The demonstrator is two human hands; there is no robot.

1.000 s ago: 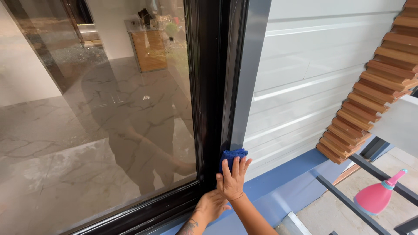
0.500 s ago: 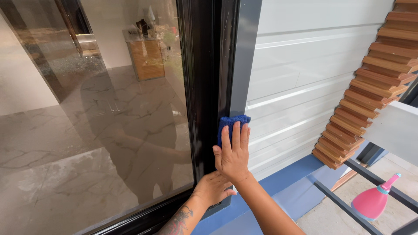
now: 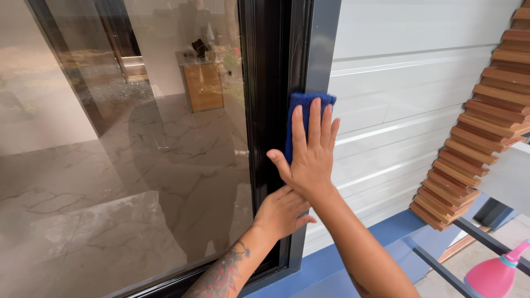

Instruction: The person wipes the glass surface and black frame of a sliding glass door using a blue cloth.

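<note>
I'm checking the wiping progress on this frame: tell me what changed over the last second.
The right hand slid the blue cloth up the black door frame, from near the bottom to about mid-height, pressing it flat throughout. The left hand rose with it, staying on the frame below. The pink spray bottle stayed in place.

black frame [image 3: 270,66] bare above blue cloth [image 3: 301,102], wooden slats [image 3: 486,127] well right

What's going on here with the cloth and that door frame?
A person is pressing a blue cloth flat against the black door frame with the right hand, fingers spread. The left hand rests lower on the same frame, beside the glass pane. A pink spray bottle sits at the lower right, and white siding runs beside the frame.
</note>
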